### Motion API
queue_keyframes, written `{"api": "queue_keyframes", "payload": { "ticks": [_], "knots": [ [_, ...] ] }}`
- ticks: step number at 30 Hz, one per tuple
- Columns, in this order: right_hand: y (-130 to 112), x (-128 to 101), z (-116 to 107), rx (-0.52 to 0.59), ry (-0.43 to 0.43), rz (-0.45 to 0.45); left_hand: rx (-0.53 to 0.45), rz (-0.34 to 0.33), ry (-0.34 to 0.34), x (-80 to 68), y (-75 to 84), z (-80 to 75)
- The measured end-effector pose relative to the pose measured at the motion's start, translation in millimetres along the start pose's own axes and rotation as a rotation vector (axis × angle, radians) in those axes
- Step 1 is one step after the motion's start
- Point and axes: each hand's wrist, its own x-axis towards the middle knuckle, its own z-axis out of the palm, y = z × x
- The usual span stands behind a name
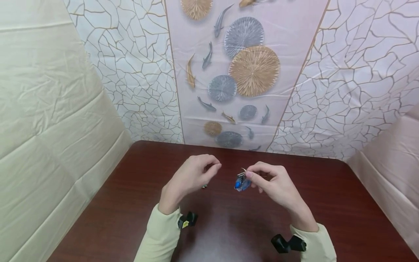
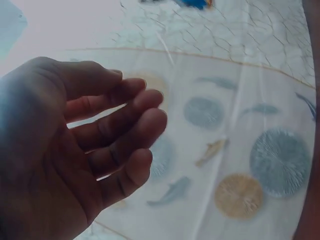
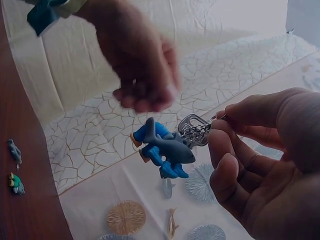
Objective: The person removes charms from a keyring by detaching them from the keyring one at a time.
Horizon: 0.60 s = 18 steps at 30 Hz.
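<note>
Right now the right hand [image 1: 273,185] is up over the table [image 1: 343,203], roughly mid-width and nearer the far edge, pinching a metal keyring [image 3: 192,131] betw. thumb and forefinger tips; other fingers curled loosely under. Hanging off the ring by a short chain is a shark keychain [image 3: 162,147], grey body w/ blue limbs and orange tips, dangling free, tilted, not touching the table. In the head view it shows as a small blue blob just left of the fingertips [image 1: 242,182]. Left hand [image 1: 191,174] is raised just beside it, apart from the charm, fingers loosely curled and holding nothing; wrist cam shows the palm empty w/ fingers bent inward [image 2: 125,135]. Gap betw. the two hands is small. Two more small figures lie on the table off to the side in the right wrist view: a grey one [image 3: 14,151] and a green one [image 3: 15,183], near each other, well apart from the held charm. Both forearms in pale green sleeves [image 1: 160,236], black wrist mounts [image 1: 288,243] on each. Patterned sheet w/ fish and discs [image 1: 242,72] behind the far edge.
</note>
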Motion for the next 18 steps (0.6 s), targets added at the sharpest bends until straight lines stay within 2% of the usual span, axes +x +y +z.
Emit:
{"api": "queue_keyframes", "payload": {
  "ticks": [6, 12, 18],
  "knots": [
    [3, 1, 1, 0.012, -0.001, -0.009, -0.029, 0.153, 0.002, 0.4, 13.5, 3.6],
    [4, 2, 2, 0.007, 0.012, -0.018, 0.008, 0.191, -0.070, 0.2, 25.9, 4.8],
    [3, 1, 3, 0.000, 0.040, 0.012, 0.012, 0.206, -0.132, 1.2, 33.6, 10.2]
  ]
}}
